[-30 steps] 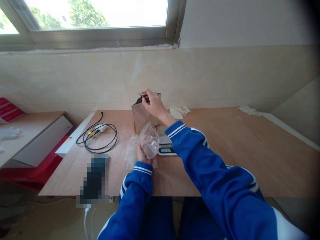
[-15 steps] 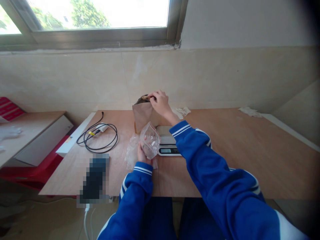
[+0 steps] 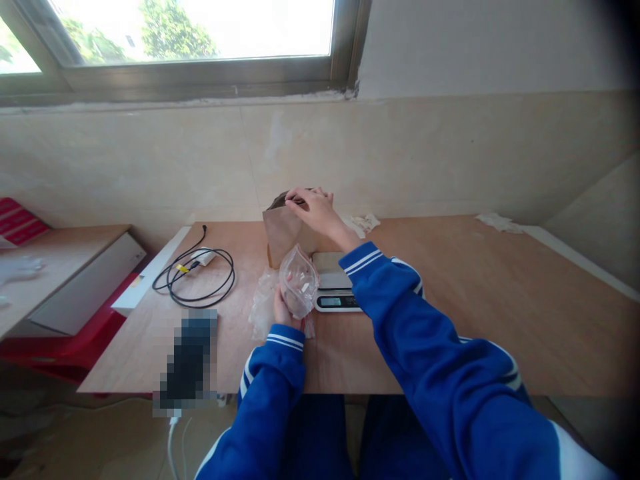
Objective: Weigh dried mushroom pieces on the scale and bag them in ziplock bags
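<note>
In front of me, my left hand (image 3: 283, 308) is closed around a clear plastic zip bag (image 3: 299, 283), holding it with its mouth spread. Behind it stands a brown paper bag (image 3: 283, 233), its top open. Over that opening is my right hand (image 3: 316, 210), palm down, with fingers stretched across the rim; no object shows between them, and the inside of the paper bag is mostly hidden. A flat kitchen scale (image 3: 334, 280) with a lit display lies right of the zip bag, partly covered by my right sleeve.
More clear plastic bags (image 3: 261, 310) lie beside my left hand. A coiled black cable (image 3: 173, 293) with a white adapter (image 3: 204, 256) and a blurred-out dark device (image 3: 190, 357) are on the table's left. Crumpled tissue (image 3: 365, 224) lies near the wall.
My right hand has dipped slightly and moved left over the paper bag's mouth. Its fingers have gone from a pinch at a tan item to stretched out. My left hand stays put.
</note>
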`<action>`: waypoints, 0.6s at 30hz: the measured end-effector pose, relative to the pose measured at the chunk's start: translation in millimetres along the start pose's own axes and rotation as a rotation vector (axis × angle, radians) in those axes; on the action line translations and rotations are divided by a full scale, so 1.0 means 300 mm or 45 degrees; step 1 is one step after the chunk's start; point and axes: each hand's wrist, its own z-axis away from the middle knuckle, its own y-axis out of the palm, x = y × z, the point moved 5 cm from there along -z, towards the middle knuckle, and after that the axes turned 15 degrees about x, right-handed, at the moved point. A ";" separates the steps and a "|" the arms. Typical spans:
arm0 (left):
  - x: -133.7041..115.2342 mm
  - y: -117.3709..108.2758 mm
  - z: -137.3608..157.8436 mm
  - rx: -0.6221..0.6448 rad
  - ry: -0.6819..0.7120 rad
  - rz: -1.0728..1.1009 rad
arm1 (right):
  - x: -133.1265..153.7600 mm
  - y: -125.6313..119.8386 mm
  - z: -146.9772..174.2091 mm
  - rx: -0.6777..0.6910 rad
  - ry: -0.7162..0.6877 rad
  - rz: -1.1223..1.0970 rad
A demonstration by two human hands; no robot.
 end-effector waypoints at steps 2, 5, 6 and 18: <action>0.001 -0.001 -0.003 0.014 -0.007 -0.002 | 0.008 0.007 0.000 0.034 -0.014 0.010; -0.001 0.002 -0.002 0.023 -0.004 0.009 | 0.019 0.016 0.001 0.071 -0.010 0.046; -0.002 0.005 0.000 0.018 -0.003 0.015 | 0.022 0.017 0.003 0.080 -0.008 0.048; -0.021 0.026 0.023 -0.025 0.049 0.078 | 0.056 -0.022 0.090 -0.036 -0.084 -0.095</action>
